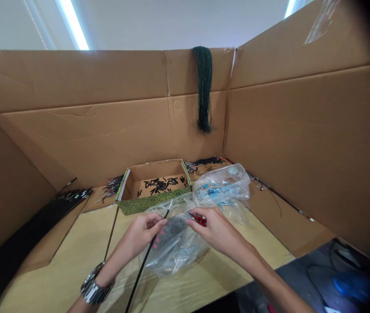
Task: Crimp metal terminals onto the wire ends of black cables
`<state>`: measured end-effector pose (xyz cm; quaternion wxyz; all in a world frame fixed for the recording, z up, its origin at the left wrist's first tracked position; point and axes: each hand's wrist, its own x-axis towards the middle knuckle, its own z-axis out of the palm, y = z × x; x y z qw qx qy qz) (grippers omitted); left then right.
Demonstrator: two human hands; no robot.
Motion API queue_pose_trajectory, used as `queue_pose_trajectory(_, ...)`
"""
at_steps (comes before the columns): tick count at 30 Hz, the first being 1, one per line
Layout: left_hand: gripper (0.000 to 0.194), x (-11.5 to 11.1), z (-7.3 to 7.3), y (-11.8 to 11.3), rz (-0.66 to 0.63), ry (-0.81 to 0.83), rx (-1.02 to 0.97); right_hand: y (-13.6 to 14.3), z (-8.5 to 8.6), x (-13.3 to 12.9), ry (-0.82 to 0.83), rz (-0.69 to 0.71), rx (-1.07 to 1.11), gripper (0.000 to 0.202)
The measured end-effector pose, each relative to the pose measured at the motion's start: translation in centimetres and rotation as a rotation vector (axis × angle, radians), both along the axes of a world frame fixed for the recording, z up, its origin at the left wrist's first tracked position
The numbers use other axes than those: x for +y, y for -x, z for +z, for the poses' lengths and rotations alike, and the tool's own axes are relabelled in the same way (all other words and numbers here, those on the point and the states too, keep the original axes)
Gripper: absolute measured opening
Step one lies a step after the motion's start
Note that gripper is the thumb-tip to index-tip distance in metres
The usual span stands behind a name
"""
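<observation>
Pinched between the thumb and fingers of my left hand (149, 227) is a thin black rod (143, 263), slanting from its tip near the plastic bag down to the lower edge of view. My right hand (211, 224) is closed around a small red-handled tool (199, 219); its working end is too small to make out. Both hands are above a clear plastic bag (185, 250) with a mass of small grey pieces inside. The rod tip and the red tool are apart, with the bag behind them.
A green-patterned cardboard box (152, 201) holds several short black pieces. Beside it lies a clear bag with blue bits (222, 187). Long black rods (41, 221) lie bundled at left. Dark green strands (204, 82) hang over the cardboard wall (106, 130). Another rod (279, 195) lies at right.
</observation>
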<state>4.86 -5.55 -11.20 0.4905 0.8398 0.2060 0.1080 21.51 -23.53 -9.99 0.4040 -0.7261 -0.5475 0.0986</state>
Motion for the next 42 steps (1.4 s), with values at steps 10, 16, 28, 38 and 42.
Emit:
queue_pose_trajectory(10,0.039,0.0,-1.6,-0.8,-0.011,-0.02,0.045,-0.6,-2.3,4.0,0.123,-0.003,-0.077,0.018)
queue_pose_trajectory(16,0.039,-0.2,-1.8,-0.8,-0.015,-0.036,0.064,-0.6,-0.6,4.0,0.138,0.036,-0.073,0.011)
queue_pose_trajectory(28,0.039,-0.4,-1.6,-0.6,-0.032,-0.063,0.094,-0.9,0.0,4.0,0.164,0.051,-0.075,0.01)
queue_pose_trajectory(38,0.037,-1.1,-0.8,-0.7,-0.025,-0.14,0.105,-0.9,-0.4,4.9,0.163,0.082,-0.079,0.007)
queue_pose_trajectory(42,0.037,-1.0,-0.9,-0.6,-0.029,-0.15,0.102,-0.7,-0.4,5.1,0.161,0.075,-0.095,0.007)
